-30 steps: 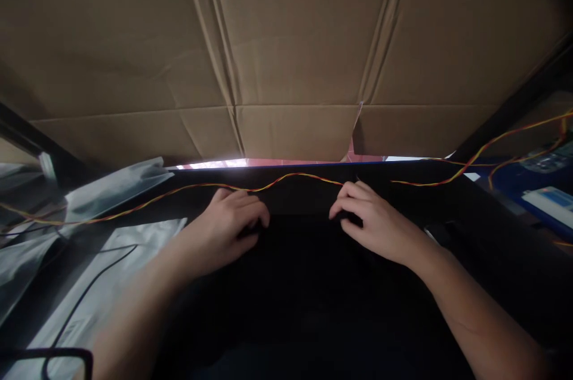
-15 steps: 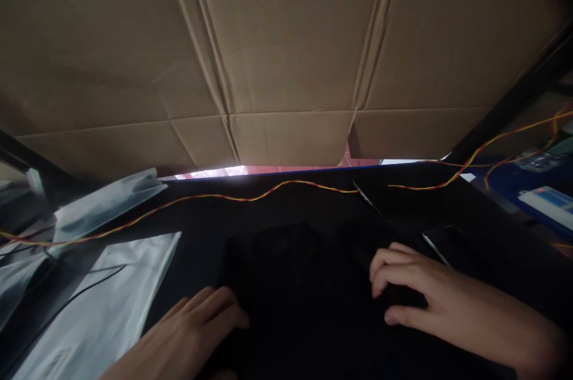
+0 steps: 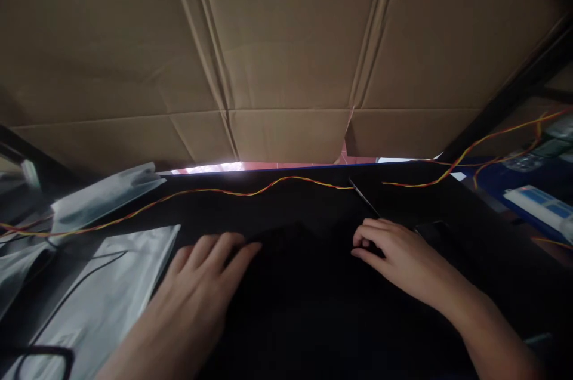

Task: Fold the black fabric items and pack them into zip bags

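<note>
A dark black cloth (image 3: 304, 272) lies on the black table in front of me, hard to make out in the dim light. My left hand (image 3: 201, 284) rests flat on its left part with fingers stretched forward. My right hand (image 3: 398, 255) lies on the cloth's right part, fingers curled and pressed onto the fabric; whether they pinch it is unclear. A twisted red and yellow wire (image 3: 268, 189) runs across the table just beyond both hands.
A large brown cardboard sheet (image 3: 286, 52) stands close behind the table. Silvery plastic bags (image 3: 107, 272) lie at the left with a thin black cable on them. A dark phone (image 3: 432, 231) sits by my right hand. Blue and white devices (image 3: 537, 204) are at the far right.
Both hands drew back toward me from the far edge of the cloth, then moved forward again. The left hand is now flat on the cloth's left side.
</note>
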Motion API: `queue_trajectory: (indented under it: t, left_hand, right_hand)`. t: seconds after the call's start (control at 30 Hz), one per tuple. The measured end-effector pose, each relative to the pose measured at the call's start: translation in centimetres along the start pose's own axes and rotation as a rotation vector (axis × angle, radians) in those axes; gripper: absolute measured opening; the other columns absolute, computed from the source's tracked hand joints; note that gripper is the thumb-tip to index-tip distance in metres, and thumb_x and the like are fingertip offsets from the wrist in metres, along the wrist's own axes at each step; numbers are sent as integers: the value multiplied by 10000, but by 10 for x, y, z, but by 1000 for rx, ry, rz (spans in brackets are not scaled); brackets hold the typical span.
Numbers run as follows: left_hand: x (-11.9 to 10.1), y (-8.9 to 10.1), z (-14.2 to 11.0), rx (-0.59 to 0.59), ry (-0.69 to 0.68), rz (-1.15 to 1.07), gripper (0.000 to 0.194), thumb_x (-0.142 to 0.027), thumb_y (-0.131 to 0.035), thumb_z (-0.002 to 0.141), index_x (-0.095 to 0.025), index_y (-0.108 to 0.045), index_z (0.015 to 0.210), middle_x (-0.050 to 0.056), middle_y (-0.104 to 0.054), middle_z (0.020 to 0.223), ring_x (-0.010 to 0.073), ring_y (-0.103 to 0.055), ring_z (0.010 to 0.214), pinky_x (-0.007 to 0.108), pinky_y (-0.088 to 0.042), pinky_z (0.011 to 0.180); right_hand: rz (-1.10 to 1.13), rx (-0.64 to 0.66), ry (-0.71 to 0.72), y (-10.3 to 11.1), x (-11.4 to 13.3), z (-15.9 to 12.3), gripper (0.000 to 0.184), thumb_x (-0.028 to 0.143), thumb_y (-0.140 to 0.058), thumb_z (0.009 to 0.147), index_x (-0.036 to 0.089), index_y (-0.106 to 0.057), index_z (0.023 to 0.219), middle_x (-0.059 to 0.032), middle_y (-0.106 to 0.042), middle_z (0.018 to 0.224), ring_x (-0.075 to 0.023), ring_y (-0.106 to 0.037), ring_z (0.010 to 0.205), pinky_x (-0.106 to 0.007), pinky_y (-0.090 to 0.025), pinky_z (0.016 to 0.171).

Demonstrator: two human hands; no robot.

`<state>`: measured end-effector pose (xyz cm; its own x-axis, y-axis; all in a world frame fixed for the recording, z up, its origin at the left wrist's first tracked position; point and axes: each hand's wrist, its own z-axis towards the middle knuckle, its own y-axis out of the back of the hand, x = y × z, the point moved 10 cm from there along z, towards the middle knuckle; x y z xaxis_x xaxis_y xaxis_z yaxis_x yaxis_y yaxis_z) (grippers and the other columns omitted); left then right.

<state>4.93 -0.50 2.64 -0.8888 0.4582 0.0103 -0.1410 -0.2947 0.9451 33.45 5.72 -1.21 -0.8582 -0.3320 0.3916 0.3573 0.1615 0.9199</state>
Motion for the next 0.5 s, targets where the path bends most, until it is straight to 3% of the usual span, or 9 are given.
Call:
queue_trajectory:
  t: [0.07,0.13,0.2,0.27,0.37,0.43,0.5]
  left_hand:
    - [-26,-6,3,-11,-115,62,604,-166,-471,1012,-348,-559,1581,50,-621,1590,345,-614,1413,551,-608,1059]
    - [-41,-14,-3,-25,-227,119,576,-337,-496,1086,-280,-456,1658,86,-531,1675,362,-526,1508,553,-586,1094]
    - [-44,-19,-12,-25,-297,147,607,-448,-485,1109,-242,-418,1676,100,-521,1681,366,-505,1529,556,-562,1114]
    - [-44,-15,-15,-23,-324,150,569,-449,-486,1114,-238,-473,1642,92,-573,1641,375,-535,1503,582,-528,1139]
    - [-56,5,7,-2,-330,28,462,-352,-511,1114,-272,-566,1566,55,-658,1553,351,-619,1416,610,-468,1198]
    - [-72,6,34,82,-328,-135,400,-312,-539,1107,-286,-622,1497,43,-726,1433,291,-706,1264,540,-540,1130]
    - [-87,-8,60,185,-358,-233,375,-363,-624,1073,-250,-669,1428,87,-736,1368,310,-718,1185,508,-603,988]
  right_hand:
    - [-42,-118,50,2,0,-5,113,384,-652,1040,310,-711,1101,-42,-710,1212,-293,-687,1136,-455,-559,949]
    - [-85,-313,54,14,-7,-19,236,441,-616,1056,302,-688,1234,-87,-638,1401,-337,-629,1290,-524,-532,1072]
    - [-109,-489,4,28,-21,-37,310,487,-558,1074,283,-675,1276,-120,-565,1500,-372,-565,1389,-567,-496,1138]
    - [-100,-565,-73,35,-36,-47,352,524,-521,1078,275,-682,1270,-129,-551,1511,-383,-548,1415,-574,-491,1149]
    - [-53,-480,-143,37,-48,-34,409,566,-520,1068,279,-689,1306,-115,-605,1462,-352,-626,1325,-529,-514,1122]
    - [-31,-295,-162,30,-47,-7,431,557,-554,1049,266,-687,1339,-115,-651,1400,-325,-688,1194,-480,-557,1022]
    - [-78,-49,-171,20,-44,21,347,466,-583,1026,231,-718,1243,-126,-701,1275,-317,-710,1060,-460,-559,897]
